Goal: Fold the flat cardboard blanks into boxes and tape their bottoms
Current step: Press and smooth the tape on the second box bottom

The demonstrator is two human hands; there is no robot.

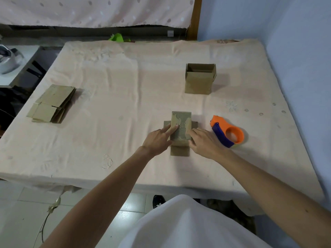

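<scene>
With the dial centred on the half-folded box and 12 pointing away from the person, that box sits on the table a little right of its middle and near the front half, on a pale pink cloth. Its bottom faces up. One flap lies across the top, its skin torn so the ribbed core shows, and other flaps stick out at 9, 3 and 6 o'clock. The left hand comes in from 7 o'clock. Its fingers are straight and lie flat on the left part of the top flap, pressing without gripping anything. The right hand comes in from 4 o'clock, fingers also stretched out, tips touching the flap's right edge where the 3 o'clock flap begins. It holds nothing either. At 3 o'clock, just beside the right hand but apart from it, the tape dispenser lies on the cloth, orange with a blue blade guard. At 1 o'clock, well apart, an open box stands upright with its mouth up. At 9 o'clock, well away near the table's left edge, the blanks lie in a flat, slightly fanned stack. At 6 o'clock, below the table's edge, a white shirt fills the lower frame, and a dark shoe shows on the tiled floor. A blue wall runs along the table's right side.
</scene>
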